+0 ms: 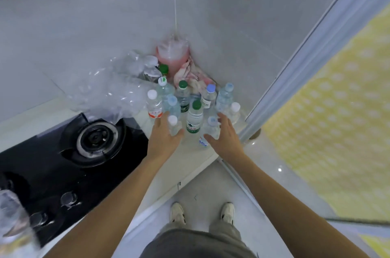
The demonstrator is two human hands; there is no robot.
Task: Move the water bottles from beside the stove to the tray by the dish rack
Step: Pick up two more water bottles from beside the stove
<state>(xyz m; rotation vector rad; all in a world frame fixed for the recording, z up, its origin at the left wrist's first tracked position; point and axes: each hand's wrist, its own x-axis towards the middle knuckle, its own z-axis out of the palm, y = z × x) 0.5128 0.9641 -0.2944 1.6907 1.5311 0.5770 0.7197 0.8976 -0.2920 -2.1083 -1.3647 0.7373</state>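
Several small clear water bottles [195,117] with white, green and pale blue caps stand clustered in the counter corner, right of the black stove [63,169]. My left hand [163,134] wraps around a white-capped bottle [173,123] at the front of the cluster, thumb on its right side. My right hand [224,134] curls around a pale-blue-capped bottle [211,125] at the front right, thumb on its left side. Both bottles still stand upright on the counter. A green-capped bottle stands between my hands. No tray or dish rack is in view.
Crumpled clear plastic wrap [114,93] lies behind the stove burner [96,141]. A pink jug [172,55] and a pink-white cloth [190,77] fill the far corner. A sliding door frame [295,72] runs along the right. The counter edge [190,173] is just below my hands.
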